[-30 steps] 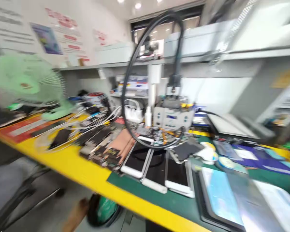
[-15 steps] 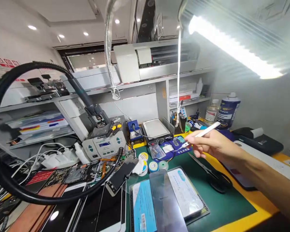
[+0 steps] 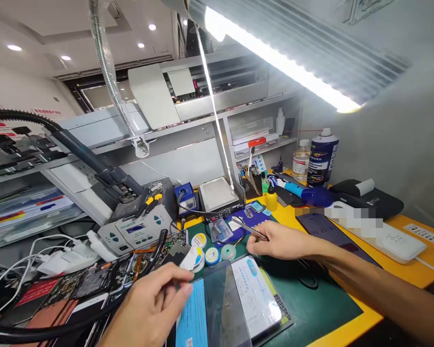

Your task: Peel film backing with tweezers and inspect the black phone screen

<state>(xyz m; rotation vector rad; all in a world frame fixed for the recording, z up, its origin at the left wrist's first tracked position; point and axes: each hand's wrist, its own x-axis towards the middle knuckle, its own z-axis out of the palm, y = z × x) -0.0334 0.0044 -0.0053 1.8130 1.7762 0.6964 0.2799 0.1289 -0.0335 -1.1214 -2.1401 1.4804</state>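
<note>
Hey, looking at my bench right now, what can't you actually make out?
- Head view: the left hand curls shut, its own fingers hiding whatever it pinches.
- The tweezers in the right hand: their rear end is covered by the fingers.
- A pixelated patch blurs the white device.
- The can label is too small to read.

I see my right hand (image 3: 280, 240) behind the stacked screens (image 3: 235, 301) on the mat (image 3: 321, 308), my left hand (image 3: 150, 308) left of them, solder reels (image 3: 212, 255) between, the station (image 3: 137, 230) behind.
</note>
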